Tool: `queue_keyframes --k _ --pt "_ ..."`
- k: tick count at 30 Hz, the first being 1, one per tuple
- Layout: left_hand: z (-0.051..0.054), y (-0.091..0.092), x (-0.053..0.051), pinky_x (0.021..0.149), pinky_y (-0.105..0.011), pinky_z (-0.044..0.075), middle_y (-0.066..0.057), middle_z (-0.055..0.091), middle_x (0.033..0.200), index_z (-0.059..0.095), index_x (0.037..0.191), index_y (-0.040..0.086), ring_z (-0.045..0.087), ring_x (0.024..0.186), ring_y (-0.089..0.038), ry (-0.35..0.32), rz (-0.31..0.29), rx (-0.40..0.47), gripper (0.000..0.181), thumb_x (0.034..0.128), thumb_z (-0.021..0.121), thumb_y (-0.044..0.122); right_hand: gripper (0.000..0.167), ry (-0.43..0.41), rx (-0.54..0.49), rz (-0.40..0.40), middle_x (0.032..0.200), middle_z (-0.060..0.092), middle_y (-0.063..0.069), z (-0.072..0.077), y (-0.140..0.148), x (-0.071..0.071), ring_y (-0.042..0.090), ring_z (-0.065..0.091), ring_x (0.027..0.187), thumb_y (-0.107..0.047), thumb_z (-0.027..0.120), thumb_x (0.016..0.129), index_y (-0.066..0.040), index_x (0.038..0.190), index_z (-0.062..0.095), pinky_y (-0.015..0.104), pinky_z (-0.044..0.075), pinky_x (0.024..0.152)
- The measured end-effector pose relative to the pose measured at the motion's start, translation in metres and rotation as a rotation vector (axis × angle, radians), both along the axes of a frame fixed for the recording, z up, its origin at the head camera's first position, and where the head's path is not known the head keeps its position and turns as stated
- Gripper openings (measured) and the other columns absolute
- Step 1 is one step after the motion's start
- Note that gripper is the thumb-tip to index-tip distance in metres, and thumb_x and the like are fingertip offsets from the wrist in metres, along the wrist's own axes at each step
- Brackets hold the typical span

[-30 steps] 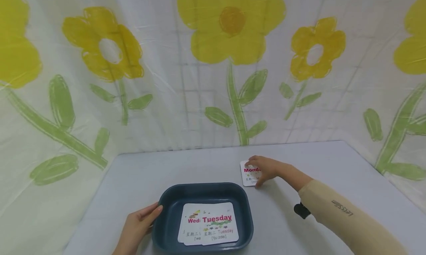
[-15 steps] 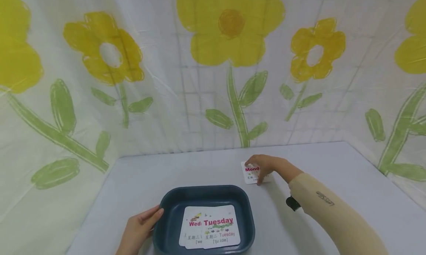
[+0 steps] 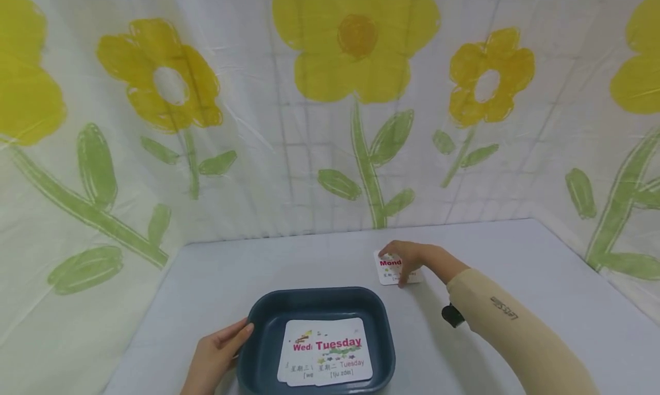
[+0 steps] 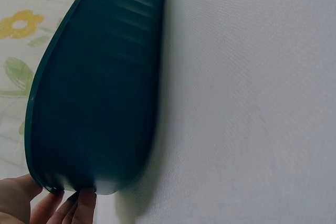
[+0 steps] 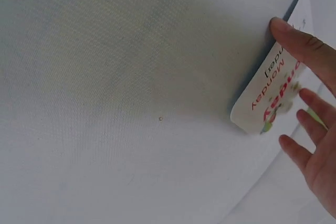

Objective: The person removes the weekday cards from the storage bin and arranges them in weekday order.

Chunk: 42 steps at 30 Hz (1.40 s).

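Note:
In the head view, my right hand point(image 3: 411, 259) reaches over a white "Monday" card point(image 3: 388, 273) on the table, thumb at its near edge and index finger toward its far edge. The right wrist view shows the thumb point(image 5: 294, 38) against an edge of this card point(image 5: 262, 100), with the other fingers spread apart; the index finger is out of sight there. My left hand point(image 3: 216, 352) grips the left rim of a dark blue tray point(image 3: 268, 303), thumb on top and fingers below the rim. Inside lie overlapping white cards, a "Tuesday" card point(image 3: 340, 355) partly covering a "Wednesday" card point(image 3: 295, 355).
A white-covered table point(image 3: 289, 263) carries everything. Behind it hangs a white curtain point(image 3: 258, 154) printed with yellow flowers. A small black object point(image 3: 452, 315) shows at my right sleeve point(image 3: 510, 326).
Over the first half second my right hand and forearm shift slightly, and the "Monday" card shows foreshortened beneath the fingers. My left hand stays on the tray. The last half second shows almost no movement.

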<state>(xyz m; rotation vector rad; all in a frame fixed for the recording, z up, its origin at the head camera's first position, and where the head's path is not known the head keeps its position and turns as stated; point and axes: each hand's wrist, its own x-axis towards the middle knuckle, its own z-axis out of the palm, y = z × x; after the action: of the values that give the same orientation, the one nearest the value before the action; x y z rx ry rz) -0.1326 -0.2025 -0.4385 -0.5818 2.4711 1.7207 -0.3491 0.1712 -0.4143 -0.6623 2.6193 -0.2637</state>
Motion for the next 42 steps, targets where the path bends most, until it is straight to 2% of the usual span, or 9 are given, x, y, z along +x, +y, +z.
queue_keyframes --k 8,12,18,22,25,31,42 --pt "0.000 0.001 0.000 0.077 -0.042 0.053 -0.023 0.055 0.124 0.052 0.127 -0.004 0.055 0.112 -0.037 0.003 0.014 -0.008 0.079 0.0776 0.063 0.057 0.082 0.013 0.001 0.015 0.146 0.031 0.015 0.002 0.001 0.004 0.038 0.029 0.132 -0.021 0.088 0.058 -0.018 0.131 0.049 0.058 0.029 0.103" --pt "0.000 0.002 0.000 0.077 -0.042 0.053 -0.023 0.055 0.123 0.052 0.126 -0.004 0.055 0.112 -0.038 0.001 0.014 -0.019 0.078 0.0787 0.062 0.057 0.075 0.020 -0.014 0.019 0.144 0.033 0.015 0.006 0.004 0.008 0.037 0.032 0.129 -0.026 0.086 0.061 -0.018 0.128 0.052 0.058 0.030 0.101" --pt "-0.002 0.001 0.001 0.077 -0.043 0.053 -0.023 0.055 0.124 0.052 0.126 -0.004 0.055 0.112 -0.038 0.000 0.022 -0.013 0.079 0.0779 0.062 0.058 0.051 0.042 -0.017 0.055 0.121 0.054 0.010 0.019 0.008 0.016 0.026 0.049 0.106 -0.022 0.081 0.069 -0.013 0.115 0.059 0.050 0.040 0.095" --pt "-0.003 0.001 0.001 0.077 -0.043 0.053 -0.023 0.055 0.124 0.052 0.127 -0.004 0.055 0.112 -0.039 0.009 0.017 -0.013 0.081 0.0771 0.062 0.060 0.032 -0.011 0.038 0.073 0.103 0.059 0.005 0.032 0.009 0.026 0.021 0.051 0.092 -0.021 0.074 0.076 -0.011 0.104 0.062 0.045 0.044 0.086" --pt "-0.003 0.002 0.000 0.077 -0.044 0.053 -0.023 0.055 0.124 0.052 0.126 -0.004 0.055 0.112 -0.039 0.013 0.018 -0.010 0.081 0.0767 0.062 0.060 0.025 -0.059 0.088 0.088 0.095 0.059 0.003 0.041 0.010 0.034 0.019 0.052 0.086 -0.021 0.071 0.079 -0.011 0.100 0.063 0.042 0.046 0.080" --pt "-0.001 0.001 0.001 0.076 -0.042 0.054 -0.024 0.055 0.124 0.052 0.126 -0.004 0.056 0.111 -0.038 0.011 0.028 -0.013 0.081 0.0769 0.063 0.059 0.025 -0.099 0.126 0.112 0.095 0.059 0.003 0.050 0.013 0.046 0.019 0.053 0.087 -0.023 0.068 0.080 -0.011 0.101 0.062 0.042 0.047 0.079" --pt "-0.001 0.002 0.000 0.076 -0.043 0.053 -0.024 0.054 0.125 0.053 0.126 -0.004 0.054 0.112 -0.038 0.006 0.018 -0.022 0.080 0.0778 0.062 0.059 0.026 -0.102 0.105 0.067 0.099 0.057 0.006 0.052 0.008 0.060 0.021 0.051 0.090 -0.024 0.068 0.081 -0.011 0.102 0.060 0.047 0.045 0.080"
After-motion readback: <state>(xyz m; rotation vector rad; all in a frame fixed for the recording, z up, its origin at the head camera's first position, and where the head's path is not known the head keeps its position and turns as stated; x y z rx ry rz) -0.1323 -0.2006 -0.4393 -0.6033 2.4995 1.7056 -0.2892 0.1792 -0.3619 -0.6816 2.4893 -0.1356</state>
